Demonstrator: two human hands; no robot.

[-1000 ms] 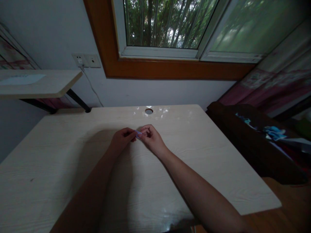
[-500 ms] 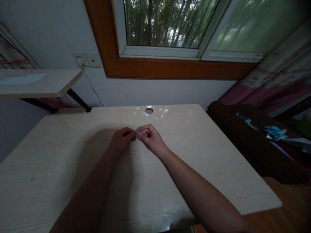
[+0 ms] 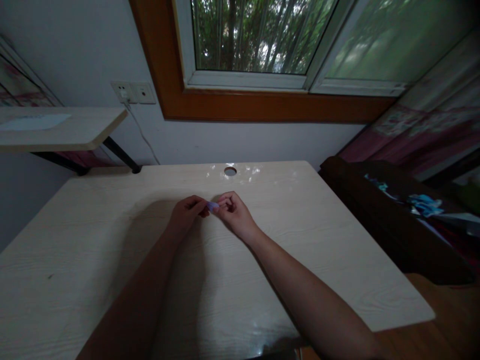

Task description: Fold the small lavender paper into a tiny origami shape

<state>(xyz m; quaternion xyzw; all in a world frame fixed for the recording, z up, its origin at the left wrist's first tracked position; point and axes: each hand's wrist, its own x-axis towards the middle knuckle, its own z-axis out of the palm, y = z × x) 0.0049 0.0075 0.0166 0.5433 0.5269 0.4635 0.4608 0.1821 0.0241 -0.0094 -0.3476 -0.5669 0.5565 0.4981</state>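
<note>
Both my hands meet over the middle of a pale wooden table [image 3: 112,235]. My left hand [image 3: 186,214] and my right hand [image 3: 233,214] each pinch one small pale purple piece [image 3: 212,205] between their fingertips. The piece is tiny and mostly covered by my fingers, so I cannot make out what it is. Both forearms rest low over the tabletop.
A round cable hole [image 3: 230,171] sits near the table's far edge. A second table [image 3: 63,131] stands at the left by wall sockets [image 3: 134,93]. A dark wooden bed frame [image 3: 390,215] with bedding lies to the right, under a window [image 3: 262,45].
My hands stay together in the same spot; the fingers shift only slightly on the small purple piece.
</note>
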